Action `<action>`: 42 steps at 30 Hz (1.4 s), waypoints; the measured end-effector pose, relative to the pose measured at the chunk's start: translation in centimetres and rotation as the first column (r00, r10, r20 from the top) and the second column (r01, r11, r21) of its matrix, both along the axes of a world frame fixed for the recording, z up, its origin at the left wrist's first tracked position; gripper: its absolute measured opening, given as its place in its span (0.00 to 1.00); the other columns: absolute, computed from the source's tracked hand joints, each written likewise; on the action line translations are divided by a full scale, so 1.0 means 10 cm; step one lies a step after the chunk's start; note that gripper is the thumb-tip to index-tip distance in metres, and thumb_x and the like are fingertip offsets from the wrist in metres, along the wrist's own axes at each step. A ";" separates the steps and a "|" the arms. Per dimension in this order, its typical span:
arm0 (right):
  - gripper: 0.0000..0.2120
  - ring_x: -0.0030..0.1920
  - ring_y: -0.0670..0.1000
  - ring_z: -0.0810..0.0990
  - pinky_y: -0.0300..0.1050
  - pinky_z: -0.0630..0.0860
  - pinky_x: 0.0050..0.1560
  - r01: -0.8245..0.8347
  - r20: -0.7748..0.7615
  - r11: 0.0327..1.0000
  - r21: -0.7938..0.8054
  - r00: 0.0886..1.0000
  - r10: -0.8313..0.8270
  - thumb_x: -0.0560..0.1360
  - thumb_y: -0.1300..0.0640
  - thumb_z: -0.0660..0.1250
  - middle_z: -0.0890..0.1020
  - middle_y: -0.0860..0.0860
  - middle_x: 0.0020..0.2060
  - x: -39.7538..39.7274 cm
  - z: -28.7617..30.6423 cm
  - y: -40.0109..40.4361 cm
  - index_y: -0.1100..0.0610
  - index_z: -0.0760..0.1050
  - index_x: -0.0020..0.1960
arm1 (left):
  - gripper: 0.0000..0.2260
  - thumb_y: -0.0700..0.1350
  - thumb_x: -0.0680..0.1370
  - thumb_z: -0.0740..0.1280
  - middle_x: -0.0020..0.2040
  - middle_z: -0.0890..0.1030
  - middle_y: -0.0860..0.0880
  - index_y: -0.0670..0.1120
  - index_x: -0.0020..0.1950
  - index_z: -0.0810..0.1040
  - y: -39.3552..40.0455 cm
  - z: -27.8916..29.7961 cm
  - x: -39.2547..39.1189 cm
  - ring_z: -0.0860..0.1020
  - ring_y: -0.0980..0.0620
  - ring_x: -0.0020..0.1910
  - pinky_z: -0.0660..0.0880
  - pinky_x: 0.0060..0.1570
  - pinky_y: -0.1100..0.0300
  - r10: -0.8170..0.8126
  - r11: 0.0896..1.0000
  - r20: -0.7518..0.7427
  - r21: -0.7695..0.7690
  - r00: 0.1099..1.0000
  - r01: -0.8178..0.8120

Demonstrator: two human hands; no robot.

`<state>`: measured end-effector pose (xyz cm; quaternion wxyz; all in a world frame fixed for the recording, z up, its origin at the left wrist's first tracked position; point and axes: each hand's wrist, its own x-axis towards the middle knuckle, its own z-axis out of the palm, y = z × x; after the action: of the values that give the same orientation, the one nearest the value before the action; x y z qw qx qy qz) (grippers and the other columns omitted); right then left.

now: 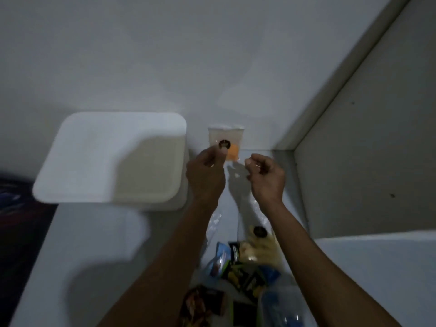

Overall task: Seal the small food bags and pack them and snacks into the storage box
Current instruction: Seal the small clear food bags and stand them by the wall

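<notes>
My left hand (207,173) pinches a small clear food bag (232,138) at its dark round sticker and holds it up in front of the white wall. An orange piece shows inside the bag. My right hand (265,173) has its fingers curled just right of the bag's lower corner; whether it pinches the clear film I cannot tell. The white storage box (108,156) stands to the left with its lid on. A second clear bag (259,244) with pale snack pieces and a dark sticker lies below my right wrist.
Several coloured snack packets (238,267) are heaped on the white table near me, with a brown packet (200,303) and a bluish clear plastic item (280,308) beside them. A grey wall panel (354,138) closes the right side. Dark fabric (18,220) lies past the table's left edge.
</notes>
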<state>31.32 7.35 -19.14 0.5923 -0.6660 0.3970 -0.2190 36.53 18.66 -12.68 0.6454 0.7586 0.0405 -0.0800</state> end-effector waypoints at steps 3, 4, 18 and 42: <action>0.09 0.45 0.48 0.85 0.56 0.83 0.48 -0.046 -0.029 0.998 -0.036 0.999 0.045 0.73 0.52 0.73 0.86 0.47 0.43 -0.48 0.14 0.35 0.51 0.83 0.53 | 0.05 0.51 0.75 0.72 0.38 0.85 0.54 0.63 0.41 0.83 0.47 0.12 -0.39 0.84 0.51 0.42 0.82 0.46 0.46 -0.136 0.991 0.081 -0.002 0.987 0.136; 0.08 0.45 0.48 0.85 0.56 0.83 0.48 -0.066 -0.044 0.997 -0.038 0.997 0.064 0.74 0.53 0.73 0.86 0.47 0.42 -0.67 0.17 0.50 0.50 0.83 0.52 | 0.03 0.51 0.75 0.72 0.39 0.86 0.51 0.60 0.43 0.84 0.69 0.12 -0.53 0.85 0.50 0.42 0.82 0.46 0.44 -0.138 0.990 0.085 -0.015 0.987 0.139; 0.08 0.40 0.46 0.80 0.32 0.76 0.42 -0.417 -0.352 0.908 -0.032 0.855 0.381 0.76 0.61 0.69 0.82 0.49 0.40 -1.91 -0.16 2.32 0.59 0.81 0.55 | 0.21 0.49 0.74 0.74 0.56 0.82 0.43 0.43 0.64 0.78 2.90 -0.84 -1.81 0.79 0.49 0.50 0.74 0.56 0.56 0.034 0.887 -0.223 0.456 0.974 0.073; 0.20 0.35 0.46 0.80 0.38 0.79 0.42 -0.299 -0.144 0.935 0.192 0.934 0.328 0.76 0.62 0.70 0.83 0.49 0.35 -1.73 -0.33 2.57 0.51 0.69 0.65 | 0.15 0.52 0.75 0.72 0.52 0.83 0.50 0.48 0.60 0.80 2.81 -1.01 -1.88 0.80 0.54 0.51 0.75 0.54 0.59 0.027 0.948 -0.293 0.311 0.956 0.068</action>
<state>14.04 33.07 -22.41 0.6366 -0.6853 0.3524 -0.0287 17.75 46.77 -22.82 0.5009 0.8324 0.1402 -0.1911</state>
